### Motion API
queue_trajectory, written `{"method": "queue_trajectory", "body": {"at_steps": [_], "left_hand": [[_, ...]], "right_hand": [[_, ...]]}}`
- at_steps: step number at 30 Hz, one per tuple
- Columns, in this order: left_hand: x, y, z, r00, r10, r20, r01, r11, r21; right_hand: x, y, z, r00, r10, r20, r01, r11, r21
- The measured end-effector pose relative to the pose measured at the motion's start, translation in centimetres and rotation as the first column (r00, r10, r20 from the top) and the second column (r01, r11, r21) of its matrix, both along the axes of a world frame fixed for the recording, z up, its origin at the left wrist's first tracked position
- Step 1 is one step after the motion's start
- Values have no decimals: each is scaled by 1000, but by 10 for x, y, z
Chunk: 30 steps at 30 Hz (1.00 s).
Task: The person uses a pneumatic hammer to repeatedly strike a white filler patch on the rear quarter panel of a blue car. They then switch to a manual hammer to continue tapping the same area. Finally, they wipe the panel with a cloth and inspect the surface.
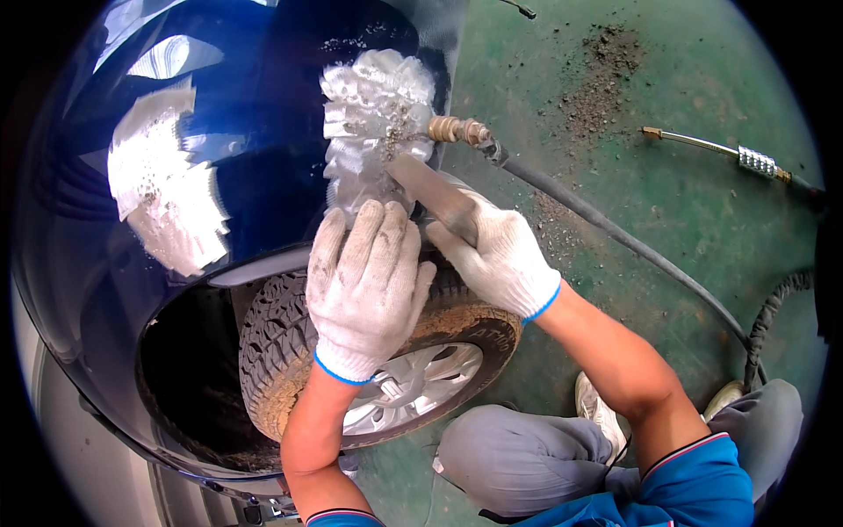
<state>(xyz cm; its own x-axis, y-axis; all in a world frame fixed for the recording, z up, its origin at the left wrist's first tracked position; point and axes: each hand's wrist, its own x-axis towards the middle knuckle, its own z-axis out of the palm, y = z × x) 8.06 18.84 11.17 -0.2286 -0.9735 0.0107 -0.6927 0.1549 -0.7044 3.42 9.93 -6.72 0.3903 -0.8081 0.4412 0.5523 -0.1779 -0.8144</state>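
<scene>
Both my hands wear white knit gloves. My left hand (364, 281) lies flat against the dark blue car fender (255, 167), fingers together, just below a bare sanded metal patch (378, 114). My right hand (496, 255) grips a grey air tool (430, 189) pressed on that patch. A brass fitting (457, 130) joins the tool to a black air hose (615, 233) running off to the right.
A second sanded patch (167, 193) shows on the fender's left. Below my hands sits a muddy tyre (281, 342) with a silver wheel (413, 386). Another hose with a metal coupling (755, 161) lies on the green floor, with dirt (601, 79) scattered near it. My knees are bent at the bottom.
</scene>
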Motion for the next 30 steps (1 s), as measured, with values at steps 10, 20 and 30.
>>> {"method": "queue_trajectory", "body": {"at_steps": [10,20,30], "left_hand": [[1,-3,1,1000,-16,14,16,1000,-1],[-3,-4,4,1000,-7,9,7,1000,16],[-22,-35,34,912,216,349,-210,976,-57]], "right_hand": [[-10,-17,21,998,53,-30,-51,997,57],[-13,-20,26,997,22,81,-23,999,22],[-78,-44,16,968,84,238,-221,735,641]]}}
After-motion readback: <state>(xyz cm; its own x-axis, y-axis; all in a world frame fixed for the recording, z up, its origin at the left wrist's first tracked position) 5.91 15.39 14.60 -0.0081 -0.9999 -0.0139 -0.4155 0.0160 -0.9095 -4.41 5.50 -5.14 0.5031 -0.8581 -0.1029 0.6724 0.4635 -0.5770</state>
